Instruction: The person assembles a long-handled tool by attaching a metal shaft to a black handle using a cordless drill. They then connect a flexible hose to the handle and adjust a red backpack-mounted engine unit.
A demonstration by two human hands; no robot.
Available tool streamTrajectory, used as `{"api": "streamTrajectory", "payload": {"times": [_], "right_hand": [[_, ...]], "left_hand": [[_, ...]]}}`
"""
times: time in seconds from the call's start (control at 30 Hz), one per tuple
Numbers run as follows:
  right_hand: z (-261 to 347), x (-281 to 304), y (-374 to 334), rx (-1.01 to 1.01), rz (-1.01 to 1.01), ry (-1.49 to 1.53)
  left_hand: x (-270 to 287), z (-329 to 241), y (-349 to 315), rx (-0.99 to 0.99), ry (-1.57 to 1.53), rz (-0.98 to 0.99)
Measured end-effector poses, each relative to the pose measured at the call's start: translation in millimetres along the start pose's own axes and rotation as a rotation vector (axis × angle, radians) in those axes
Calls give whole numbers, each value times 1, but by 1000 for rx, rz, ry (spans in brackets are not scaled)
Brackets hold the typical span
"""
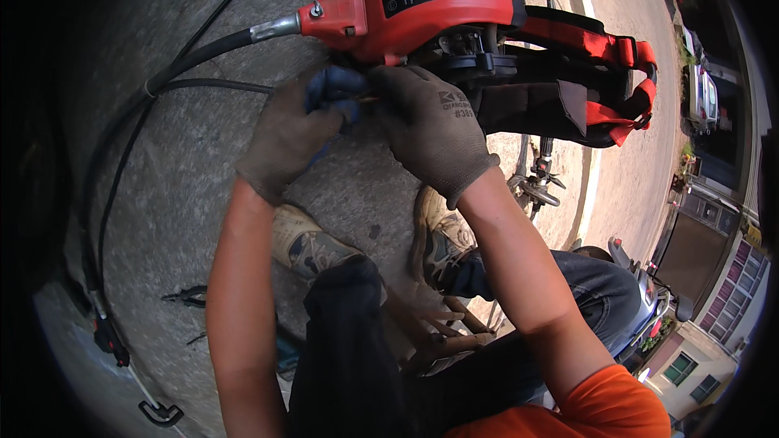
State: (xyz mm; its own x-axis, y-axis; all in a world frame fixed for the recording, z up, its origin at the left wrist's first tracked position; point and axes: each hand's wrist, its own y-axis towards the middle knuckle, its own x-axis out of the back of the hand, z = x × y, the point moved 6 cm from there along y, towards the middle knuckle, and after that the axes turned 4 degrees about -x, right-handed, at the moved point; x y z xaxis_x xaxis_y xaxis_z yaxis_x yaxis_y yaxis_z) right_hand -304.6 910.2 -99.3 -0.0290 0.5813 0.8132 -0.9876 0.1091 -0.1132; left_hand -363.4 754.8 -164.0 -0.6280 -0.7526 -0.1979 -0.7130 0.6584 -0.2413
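A red backpack engine unit lies on the ground ahead of me, its metal-collared flexible shaft running off to the left. My left hand, in a grey work glove with dark blue fingertips, is closed just below the red housing. A thin black cable runs up to this hand and passes out of sight there. Close beside it, my right hand, gloved in grey, has its fingers bent and pressed together. Between the fingertips shows a small brownish thin piece, too small to name. Both sets of fingertips are partly hidden.
Padded black-and-red shoulder straps spread right of the engine. Pliers lie on the concrete at left, near a control handle. My shoes and a wooden stool are below. A motorcycle stands at right.
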Motion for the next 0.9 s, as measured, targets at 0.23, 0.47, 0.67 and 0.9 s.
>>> {"api": "streamTrajectory", "payload": {"times": [0.23,0.47,0.67,0.9], "right_hand": [[-20,-4,-4,-323,129,90],[7,10,-5,95,-125,-74],[-20,-1,-11,-318,152,141],[-16,-14,-1,-287,151,45]], "left_hand": [[-7,7,0,-166,47,-105],[-6,12,3,-167,198,-106],[-14,1,4,-387,569,-178],[-15,4,1,-493,802,-321]]}}
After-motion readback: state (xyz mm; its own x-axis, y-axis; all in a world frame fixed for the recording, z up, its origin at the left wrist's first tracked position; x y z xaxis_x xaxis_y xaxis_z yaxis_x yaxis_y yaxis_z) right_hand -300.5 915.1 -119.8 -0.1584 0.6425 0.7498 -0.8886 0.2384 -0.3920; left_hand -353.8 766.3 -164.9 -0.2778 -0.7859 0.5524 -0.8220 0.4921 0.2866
